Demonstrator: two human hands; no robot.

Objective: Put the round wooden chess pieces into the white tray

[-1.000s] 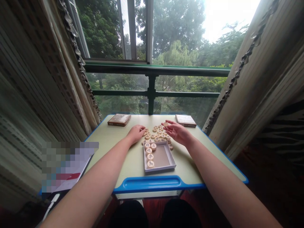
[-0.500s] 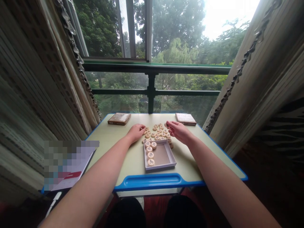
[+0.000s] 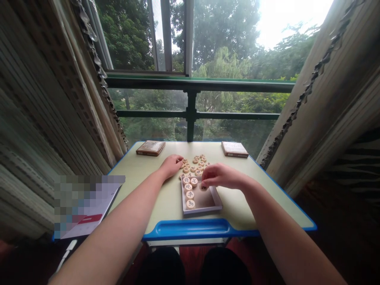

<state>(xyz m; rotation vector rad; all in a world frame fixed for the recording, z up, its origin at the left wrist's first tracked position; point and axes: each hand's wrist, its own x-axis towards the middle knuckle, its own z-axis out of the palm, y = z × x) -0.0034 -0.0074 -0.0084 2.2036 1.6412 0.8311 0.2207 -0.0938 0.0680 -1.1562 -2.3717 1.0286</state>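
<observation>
Far left of the desk (image 3: 237, 206): one flat box (image 3: 150, 147). Left hand (image 3: 171, 166): fingers curled at the edge of the loose pieces (image 3: 195, 160); can't tell if gripping. Loose count: over a dozen, some hidden. One open tray (image 3: 204, 201) nearer: five seated pieces (image 3: 190, 195), four down left wall, one beside the top. Right hand (image 3: 220, 174) nearest: fingers pinching one held piece (image 3: 203, 187), round, no long axis, just below fingertips, right of the seated five. Far right: second box (image 3: 234, 149).
</observation>
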